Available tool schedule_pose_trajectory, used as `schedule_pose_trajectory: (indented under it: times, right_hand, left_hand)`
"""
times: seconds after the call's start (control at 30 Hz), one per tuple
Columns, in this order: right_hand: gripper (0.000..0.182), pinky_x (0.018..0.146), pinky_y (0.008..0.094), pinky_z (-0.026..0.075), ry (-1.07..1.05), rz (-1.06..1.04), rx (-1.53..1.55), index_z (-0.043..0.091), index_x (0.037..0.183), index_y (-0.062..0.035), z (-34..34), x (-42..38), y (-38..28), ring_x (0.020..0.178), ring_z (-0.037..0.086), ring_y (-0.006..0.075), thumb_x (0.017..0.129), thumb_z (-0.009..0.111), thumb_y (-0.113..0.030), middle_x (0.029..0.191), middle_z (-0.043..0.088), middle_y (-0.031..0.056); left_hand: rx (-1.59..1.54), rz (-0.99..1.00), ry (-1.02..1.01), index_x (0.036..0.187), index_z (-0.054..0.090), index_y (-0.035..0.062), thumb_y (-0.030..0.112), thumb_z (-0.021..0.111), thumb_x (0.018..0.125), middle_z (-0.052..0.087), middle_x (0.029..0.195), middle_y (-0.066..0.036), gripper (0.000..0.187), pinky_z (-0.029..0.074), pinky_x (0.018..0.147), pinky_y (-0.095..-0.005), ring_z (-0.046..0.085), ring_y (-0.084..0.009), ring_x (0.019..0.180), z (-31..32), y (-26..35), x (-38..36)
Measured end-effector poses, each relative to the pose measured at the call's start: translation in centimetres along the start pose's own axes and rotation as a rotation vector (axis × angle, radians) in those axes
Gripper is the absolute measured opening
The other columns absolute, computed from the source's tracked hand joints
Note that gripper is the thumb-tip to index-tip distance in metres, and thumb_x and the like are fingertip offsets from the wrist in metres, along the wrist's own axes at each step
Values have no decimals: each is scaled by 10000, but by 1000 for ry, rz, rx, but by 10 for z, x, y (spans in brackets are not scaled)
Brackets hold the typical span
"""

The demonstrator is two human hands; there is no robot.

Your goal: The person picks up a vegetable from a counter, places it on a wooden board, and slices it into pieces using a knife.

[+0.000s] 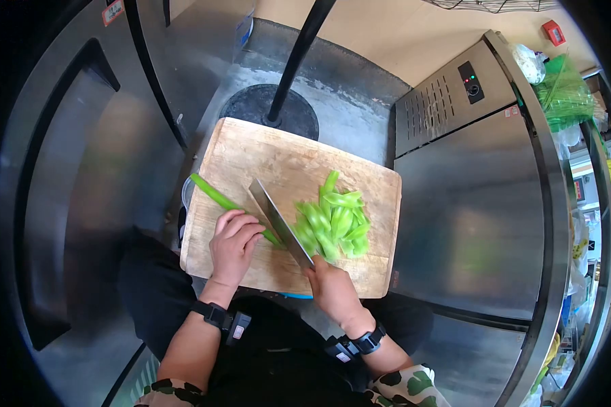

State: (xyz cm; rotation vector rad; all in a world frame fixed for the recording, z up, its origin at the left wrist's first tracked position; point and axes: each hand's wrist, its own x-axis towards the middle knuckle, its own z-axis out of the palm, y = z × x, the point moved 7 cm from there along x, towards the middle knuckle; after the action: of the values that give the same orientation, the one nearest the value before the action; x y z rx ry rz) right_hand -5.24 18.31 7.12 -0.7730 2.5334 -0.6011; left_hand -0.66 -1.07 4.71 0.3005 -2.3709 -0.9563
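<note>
My right hand (pixel 332 288) is wrapped round the handle of a cleaver (pixel 278 220), whose broad blade points away from me and to the left. Under the curled fingers of my left hand (pixel 233 245), a green celery stalk (pixel 215 195) lies slantwise, its near end close to the blade. Right of the blade is a pile of slanted celery pieces (pixel 339 222). Everything rests on a wooden cutting board (pixel 251 150) in front of my lap. The blade partly covers the left side of the pile.
A steel refrigerator cabinet (pixel 468 203) with a control panel stands to the right, with plastic bags (pixel 563 88) on top. Steel doors (pixel 108 183) rise on the left. Behind the board, a black pole (pixel 299 61) stands on a round base (pixel 241 103).
</note>
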Motion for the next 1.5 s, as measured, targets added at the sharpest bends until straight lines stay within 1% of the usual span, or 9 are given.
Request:
schedule_pose_trajectory:
  times: [0.4,0.5,0.6,0.7,0.8,0.9,1.1,1.3,1.5]
  right_hand:
    - [144,645,528,504,-56,-16,-73,498,1009,-15,-16,-18,-17,745,630,456,958,561,-134,817,638,245]
    - [153,647,525,534,-77,-33,-122,473,1024,-36,-13,-17,-15,743,654,441,966,538,-162,863,665,211]
    - [143,648,519,538,-109,-14,-134,476,1025,-35,-12,-15,-15,743,654,441,961,539,-146,848,665,213]
    - [153,633,535,505,-105,-20,-98,501,1010,-13,-10,-10,-13,710,624,462,957,564,-142,767,637,248]
    - [157,624,538,500,-138,3,-164,503,998,-17,12,9,-5,707,624,458,958,569,-153,749,633,250]
    - [164,617,538,493,-46,-59,-153,501,992,-19,15,18,-9,711,625,459,956,578,-160,732,626,254]
    - [172,614,532,491,70,-54,33,501,998,-23,-4,5,-7,715,626,462,954,588,-164,728,622,256]
    - [167,625,528,505,-81,-11,-104,504,1016,-24,-13,-9,-21,723,630,459,958,574,-164,766,634,249]
    - [160,629,530,509,-66,-51,-112,495,1014,-15,-9,-8,-21,715,636,448,955,560,-149,785,647,235]
  left_hand:
    - [20,12,7,874,703,100,74,758,712,662,969,-19,172,515,867,-384,590,-283,1066,-1,2,1]
    - [23,12,5,870,702,98,72,756,714,663,966,-22,167,517,863,-383,594,-281,1059,0,1,1]
    - [18,12,11,866,702,98,71,754,715,664,963,-24,162,518,859,-381,599,-279,1052,0,1,1]
    - [22,12,13,863,702,98,71,753,716,666,964,-25,158,519,862,-379,602,-279,1051,0,1,1]
    - [22,17,13,862,701,96,72,754,715,666,966,-27,158,519,871,-378,602,-280,1058,2,1,1]
    - [13,9,15,867,698,90,67,757,710,666,968,-33,169,519,878,-382,603,-282,1063,0,0,-2]
    - [-12,0,29,872,692,76,50,761,698,665,967,-46,189,520,872,-387,609,-289,1052,0,-1,0]
    - [-7,-5,37,854,685,68,39,758,692,667,963,-53,179,518,864,-386,611,-285,1044,1,-1,0]
    - [0,2,42,852,685,65,34,753,692,671,956,-56,177,518,860,-386,612,-284,1041,1,-2,-1]
